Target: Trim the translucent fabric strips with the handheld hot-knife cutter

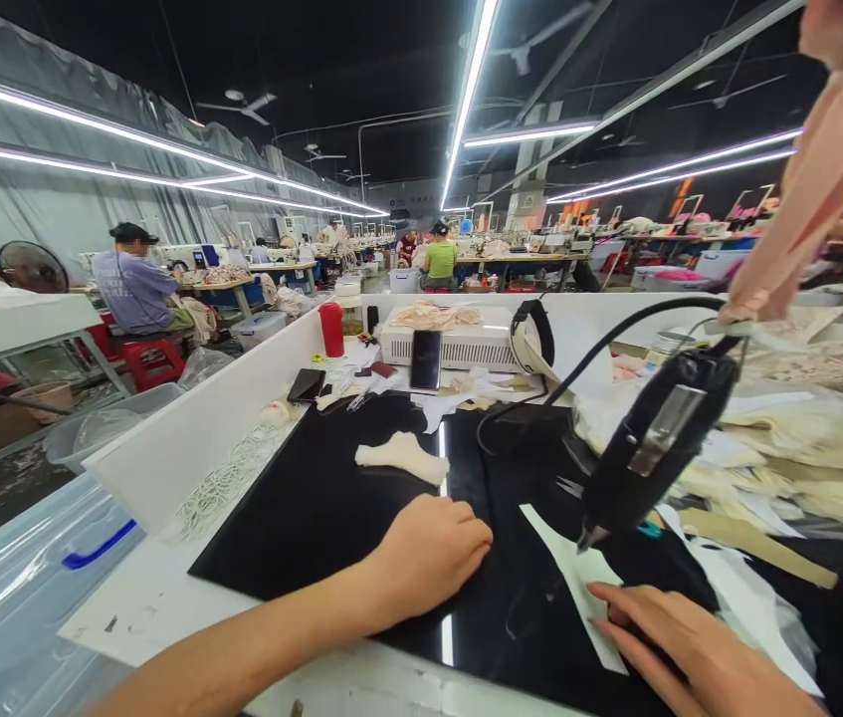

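Observation:
My left hand [432, 553] rests on the shiny black work plate [302, 538], its fingers curled under in a loose fist. Whatever may lie inside the fist is hidden. At the lower right, the fingertips of my right hand [679, 637] lie stretched out on a pale, narrow curved strip [574, 578] flat on the plate. Just above that strip hangs a black hand-held tool [660, 438] with a pointed tip and a cord, slung from a pink fabric band [801, 199]. A cream, curved fabric piece [402, 456] sits beyond my left hand.
A phone [426, 358] leans against a white vented box [466, 344] at the back. Light threads [223, 493] lie along the white side wall [189, 438]. Cream scraps [786, 438] pile up at right, near small scissors [568, 486]. Co-workers [138, 279] sit farther off.

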`<state>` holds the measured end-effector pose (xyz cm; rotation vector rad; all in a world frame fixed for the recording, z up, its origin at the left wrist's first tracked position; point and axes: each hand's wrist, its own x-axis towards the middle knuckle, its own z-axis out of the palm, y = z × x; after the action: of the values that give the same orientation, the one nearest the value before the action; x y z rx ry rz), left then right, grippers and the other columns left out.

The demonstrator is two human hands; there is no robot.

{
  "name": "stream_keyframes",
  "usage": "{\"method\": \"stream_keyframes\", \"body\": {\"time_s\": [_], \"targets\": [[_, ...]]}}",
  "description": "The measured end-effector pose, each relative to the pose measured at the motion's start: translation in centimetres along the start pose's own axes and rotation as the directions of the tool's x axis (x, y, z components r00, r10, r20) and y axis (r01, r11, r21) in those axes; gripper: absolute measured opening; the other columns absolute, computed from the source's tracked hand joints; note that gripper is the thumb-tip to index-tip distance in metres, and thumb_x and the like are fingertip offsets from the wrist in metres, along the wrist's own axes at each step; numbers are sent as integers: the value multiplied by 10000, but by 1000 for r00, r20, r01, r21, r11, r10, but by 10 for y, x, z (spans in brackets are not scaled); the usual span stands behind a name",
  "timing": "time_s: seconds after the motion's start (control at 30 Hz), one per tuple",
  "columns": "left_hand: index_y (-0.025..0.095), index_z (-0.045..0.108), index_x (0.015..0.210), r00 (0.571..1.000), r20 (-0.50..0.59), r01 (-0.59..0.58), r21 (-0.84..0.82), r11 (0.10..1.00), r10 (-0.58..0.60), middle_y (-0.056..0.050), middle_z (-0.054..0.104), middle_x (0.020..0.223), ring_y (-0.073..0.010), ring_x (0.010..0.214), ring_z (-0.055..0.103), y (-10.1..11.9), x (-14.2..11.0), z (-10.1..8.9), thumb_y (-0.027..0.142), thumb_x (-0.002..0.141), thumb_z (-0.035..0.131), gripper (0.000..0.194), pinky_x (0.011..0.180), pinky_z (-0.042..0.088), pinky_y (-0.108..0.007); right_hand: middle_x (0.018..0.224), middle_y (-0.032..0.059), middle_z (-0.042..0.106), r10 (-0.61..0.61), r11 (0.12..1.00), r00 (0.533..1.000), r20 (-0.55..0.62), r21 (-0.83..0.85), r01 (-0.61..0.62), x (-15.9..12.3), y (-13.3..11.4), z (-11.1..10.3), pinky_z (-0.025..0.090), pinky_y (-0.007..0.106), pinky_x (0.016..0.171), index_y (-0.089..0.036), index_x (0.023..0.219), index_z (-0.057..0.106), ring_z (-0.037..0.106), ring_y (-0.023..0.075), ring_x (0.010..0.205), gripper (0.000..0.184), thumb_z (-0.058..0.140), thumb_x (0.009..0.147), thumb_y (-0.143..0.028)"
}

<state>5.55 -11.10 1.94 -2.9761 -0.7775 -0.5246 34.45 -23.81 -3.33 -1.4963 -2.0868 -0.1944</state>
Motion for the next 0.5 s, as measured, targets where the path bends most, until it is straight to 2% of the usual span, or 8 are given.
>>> {"method": "stream_keyframes", "body": {"time_s": [0.1,0.2,0.37,0.5], "targets": [[204,672,928,998,16,-65,-33,997,65,4,686,864,-167,773,636,24,3,6,252,1048,549,178,689,439,-312,951,38,779,39,999,999,37,-30,-37,8,-20,-4,625,297,682,-312,1091,756,767,205,800,290,494,1052,-430],[197,668,932,994,27,-99,-75,992,101,-2,671,835,-168,763,633,38,6,10,228,1052,538,179,686,436,-312,876,42,749,70,996,997,37,-60,-68,15,-35,-7,597,316,678,-262,1004,752,737,202,765,391,400,1089,-409],[202,682,1009,992,47,-114,-122,986,121,-8,666,844,-179,764,639,45,9,16,201,1051,523,165,681,444,-320,943,44,748,90,993,995,53,-77,-85,13,-40,-10,575,321,721,-243,1093,729,721,199,832,346,418,1090,-396],[203,684,1062,990,54,-125,-140,982,133,-17,685,890,-185,795,662,48,10,19,203,1062,498,187,692,462,-323,894,43,729,57,989,997,56,-137,-49,10,-43,-8,529,311,679,-235,997,721,686,190,775,361,384,1100,-312]]}}
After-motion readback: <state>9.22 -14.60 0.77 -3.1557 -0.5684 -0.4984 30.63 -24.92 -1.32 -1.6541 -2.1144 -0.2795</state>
